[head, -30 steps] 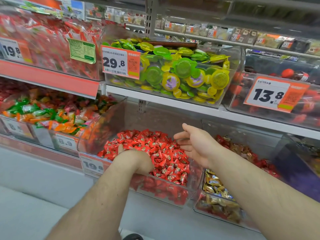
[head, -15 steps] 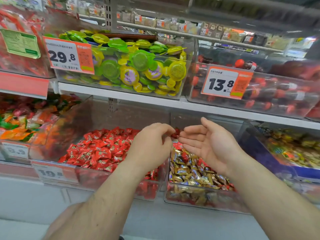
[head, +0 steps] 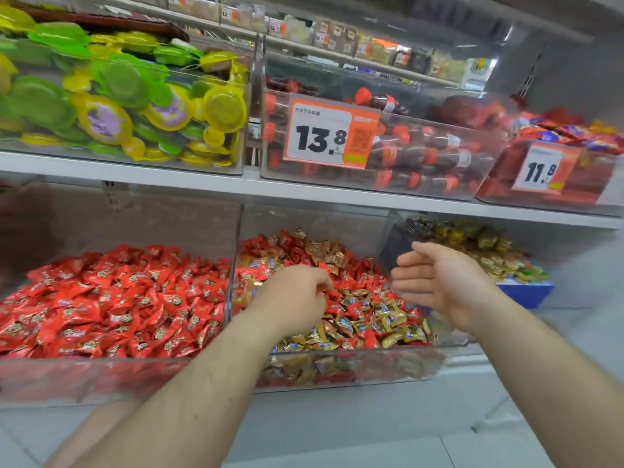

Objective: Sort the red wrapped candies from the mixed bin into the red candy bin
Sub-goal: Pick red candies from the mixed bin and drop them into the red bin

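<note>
Left hand curled in mixed bin, grip contents unclear; right hand open beside it; red candy bin left; price tag above.

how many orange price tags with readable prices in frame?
2. The orange 13.8 price tag hangs on the clear plastic bin of dark bottles, upper shelf centre. The orange 11.8 price tag is on the bin at far right. Small top-shelf labels are too blurred to read.

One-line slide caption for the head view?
Left hand reaches into mixed bin beside red candy bin; right hand open.
</note>
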`<state>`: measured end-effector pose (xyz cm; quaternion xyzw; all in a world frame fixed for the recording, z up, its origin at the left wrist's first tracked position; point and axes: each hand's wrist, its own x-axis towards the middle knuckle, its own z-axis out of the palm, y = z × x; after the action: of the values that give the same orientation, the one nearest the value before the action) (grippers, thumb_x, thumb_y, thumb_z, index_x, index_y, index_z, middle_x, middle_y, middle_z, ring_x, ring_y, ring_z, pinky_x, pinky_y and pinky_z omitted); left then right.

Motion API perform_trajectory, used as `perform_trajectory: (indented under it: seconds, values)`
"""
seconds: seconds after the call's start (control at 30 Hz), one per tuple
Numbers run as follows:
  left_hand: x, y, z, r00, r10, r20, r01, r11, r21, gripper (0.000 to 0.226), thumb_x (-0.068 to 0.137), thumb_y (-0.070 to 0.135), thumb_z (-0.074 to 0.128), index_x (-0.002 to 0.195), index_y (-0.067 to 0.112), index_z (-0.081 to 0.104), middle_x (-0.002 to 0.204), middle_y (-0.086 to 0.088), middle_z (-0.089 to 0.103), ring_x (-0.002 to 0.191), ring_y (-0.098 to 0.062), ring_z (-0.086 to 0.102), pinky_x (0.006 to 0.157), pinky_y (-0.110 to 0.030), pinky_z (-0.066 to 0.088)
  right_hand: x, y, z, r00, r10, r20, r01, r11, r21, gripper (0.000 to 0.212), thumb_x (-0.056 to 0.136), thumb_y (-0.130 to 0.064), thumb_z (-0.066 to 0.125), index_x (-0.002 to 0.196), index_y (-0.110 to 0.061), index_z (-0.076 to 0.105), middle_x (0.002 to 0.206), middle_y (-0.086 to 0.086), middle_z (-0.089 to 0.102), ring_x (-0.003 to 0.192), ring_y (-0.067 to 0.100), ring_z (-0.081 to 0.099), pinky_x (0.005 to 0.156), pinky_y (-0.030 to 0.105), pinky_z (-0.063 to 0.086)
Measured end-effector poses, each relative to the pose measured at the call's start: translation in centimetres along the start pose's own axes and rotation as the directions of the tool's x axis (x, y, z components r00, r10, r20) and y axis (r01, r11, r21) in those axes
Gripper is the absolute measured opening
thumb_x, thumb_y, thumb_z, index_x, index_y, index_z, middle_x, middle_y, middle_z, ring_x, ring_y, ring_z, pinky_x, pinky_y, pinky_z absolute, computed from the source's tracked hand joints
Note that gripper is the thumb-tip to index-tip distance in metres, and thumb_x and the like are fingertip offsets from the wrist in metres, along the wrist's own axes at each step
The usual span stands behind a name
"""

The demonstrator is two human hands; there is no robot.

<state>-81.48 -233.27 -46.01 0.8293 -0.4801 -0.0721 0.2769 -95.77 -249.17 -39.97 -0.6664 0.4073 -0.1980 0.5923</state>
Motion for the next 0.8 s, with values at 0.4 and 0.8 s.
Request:
perform_trajectory:
  seconds: [0.4,0.8]
  values:
    - [3.3,0.0,1.7,0.933,-0.102,0.344,-0.035,0.928,0.370,0.054,0.092,0.027,0.051,0.142,0.045,0.042,0.146,0.002,0.038,0.136,-0.026,0.034,0.106,-0.045,0.038,1.1,2.5,4.3,0.941,0.117,0.319,0.289,0.215,-0.933,0.051,0.066,-0.049,0.078,0.101,-0.012,0.072,0.100,0.007,0.073,0.092,0.024,0.068,0.081,0.037,0.056]
    - [2.5,-1.9,-0.7,0.983,-0.180,0.028,0.180,0.940,-0.289,0.018,0.084,0.009,0.073,0.091,0.025,0.067,0.093,0.008,0.063,0.062,-0.002,0.053,0.051,-0.008,0.039,2.8,2.5,0.6,0.923,0.071,0.378,0.170,0.806,-0.567,0.007,0.085,-0.004,0.072,0.089,-0.009,0.071,0.064,0.005,0.065,0.056,0.018,0.062,0.049,0.027,0.052]
